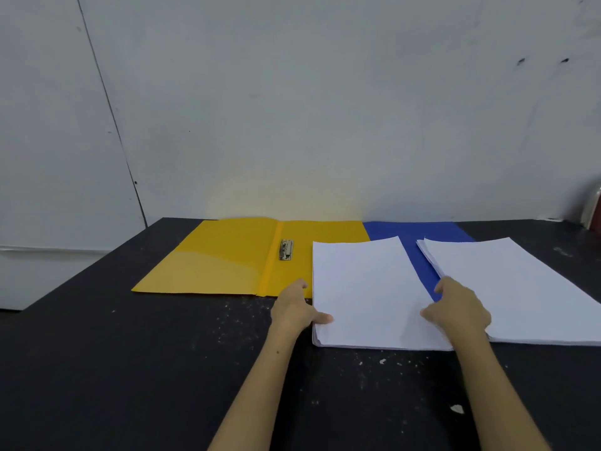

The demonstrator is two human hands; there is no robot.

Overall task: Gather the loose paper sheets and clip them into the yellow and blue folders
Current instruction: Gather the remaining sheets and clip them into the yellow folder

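An open yellow folder (227,258) lies flat at the back of the black table, with a metal clip (286,249) beside its spine. To its right a blue folder (418,249) lies mostly under paper. One white paper stack (367,288) overlaps both folders. A second white stack (520,288) lies further right. My left hand (297,307) grips the first stack's near left corner, thumb on top. My right hand (458,307) holds that stack's right edge, between the two stacks.
The black table (130,369) is speckled with white flecks and small paper scraps (457,408). A grey wall (292,109) runs just behind the folders. A metallic object (593,206) stands at the far right edge.
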